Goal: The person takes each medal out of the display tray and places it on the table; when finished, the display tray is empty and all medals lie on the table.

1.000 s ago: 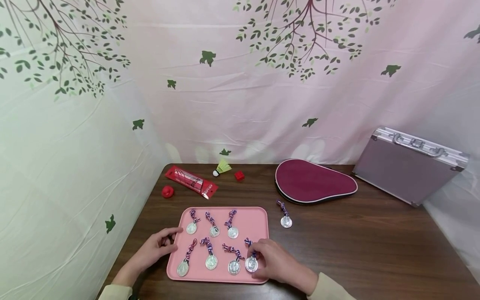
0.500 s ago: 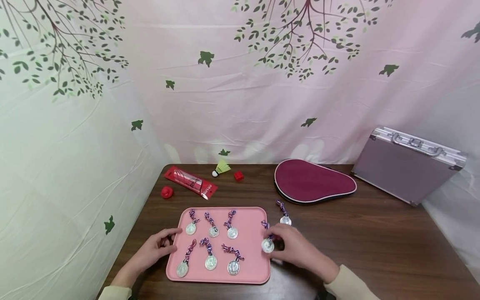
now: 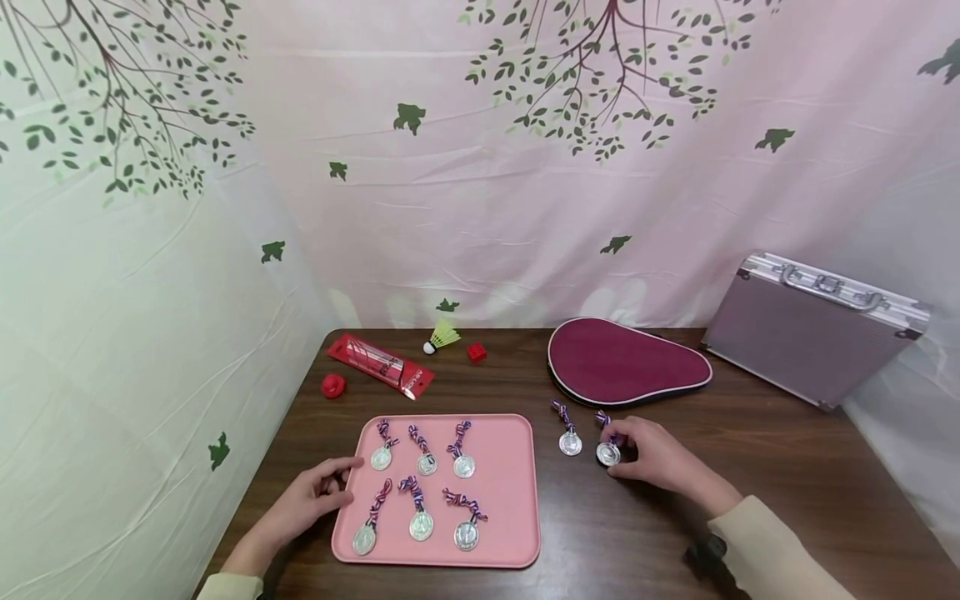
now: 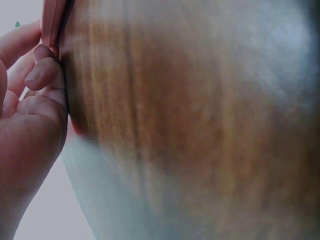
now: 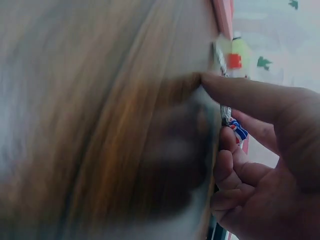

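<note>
My right hand (image 3: 660, 457) pinches a silver medal (image 3: 608, 454) with a knotted red, white and blue ribbon, close over the table right of the tray. In the right wrist view its ribbon (image 5: 239, 131) shows between thumb and fingers, and the disc is seen edge-on. A second medal (image 3: 570, 443) lies just left of it on the wood. The pink tray (image 3: 512, 500) carries several more medals in two rows, its lower right corner bare. My left hand (image 3: 311, 493) holds the tray's left rim, fingers bent at the edge (image 4: 51, 22).
Behind the medals lies a maroon paddle case (image 3: 630, 362), with a silver-edged briefcase (image 3: 813, 333) standing at the right. Along the back left are a red flat package (image 3: 382, 364), a yellow shuttlecock (image 3: 442, 336), a red block (image 3: 476, 352) and a small red toy (image 3: 333, 385).
My right hand has lifted the medal from the tray's lower right corner and carried it right and back, past the tray edge, to beside the other medal. My left hand has stayed put.
</note>
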Available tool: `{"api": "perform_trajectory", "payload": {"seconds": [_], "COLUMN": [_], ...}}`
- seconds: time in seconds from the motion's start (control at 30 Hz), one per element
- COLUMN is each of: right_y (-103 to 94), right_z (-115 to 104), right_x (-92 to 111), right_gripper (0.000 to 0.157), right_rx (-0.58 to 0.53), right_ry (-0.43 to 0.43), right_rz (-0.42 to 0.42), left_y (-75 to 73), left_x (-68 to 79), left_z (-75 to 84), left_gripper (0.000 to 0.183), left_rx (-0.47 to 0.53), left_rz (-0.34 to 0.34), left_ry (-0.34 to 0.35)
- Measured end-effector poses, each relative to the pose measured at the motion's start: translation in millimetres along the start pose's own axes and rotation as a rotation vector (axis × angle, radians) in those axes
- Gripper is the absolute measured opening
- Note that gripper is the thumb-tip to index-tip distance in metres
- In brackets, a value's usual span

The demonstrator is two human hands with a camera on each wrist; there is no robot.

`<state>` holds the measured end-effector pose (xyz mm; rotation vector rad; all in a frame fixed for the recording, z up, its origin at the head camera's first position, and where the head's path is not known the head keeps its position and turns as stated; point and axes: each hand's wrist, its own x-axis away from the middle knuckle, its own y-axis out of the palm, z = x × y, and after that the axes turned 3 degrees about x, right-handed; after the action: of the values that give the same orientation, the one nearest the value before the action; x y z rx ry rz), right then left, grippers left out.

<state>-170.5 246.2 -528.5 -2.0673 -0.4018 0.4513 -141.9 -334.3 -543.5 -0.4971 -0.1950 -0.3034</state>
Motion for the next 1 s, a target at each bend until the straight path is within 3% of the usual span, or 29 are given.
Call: {"api": "perform_trajectory", "payload": {"seconds": [0.27, 0.43, 0.67, 0.87, 1.0], "right_y": [-3.8, -5.1, -7.7, -8.7, -2.2], "right_z": [12, 12, 9, -7, -26], "right_x": [-2, -3, -3, -6, -18], "right_gripper": [0.036, 0.037, 0.040, 0.041, 0.031], "right_rx": [0.001, -0.014, -0.011, 0.060, 0.040], "right_ry": [-0.012, -0.015, -0.001, -0.005, -0.062], "right_rz": [-0.107, -0.126, -0.141, -0.027, 0.070], "left_y": [0.3, 0.3, -0.1, -0.6, -0.9], "left_x": [1.9, 1.6, 2.2, 0.9, 0.8], "left_z": [1.2, 1.4, 5.1, 4.2, 3.1], "left_gripper": [0.046, 0.045, 0.046, 0.045, 0.045], "left_rx": [0.013, 0.012, 0.023, 0.006, 0.000], "left_rz": [-0.011, -0.015, -0.016, -0.013, -0.010], "left_ry": [0.026, 0.047, 0.024, 0.040, 0.050]}}
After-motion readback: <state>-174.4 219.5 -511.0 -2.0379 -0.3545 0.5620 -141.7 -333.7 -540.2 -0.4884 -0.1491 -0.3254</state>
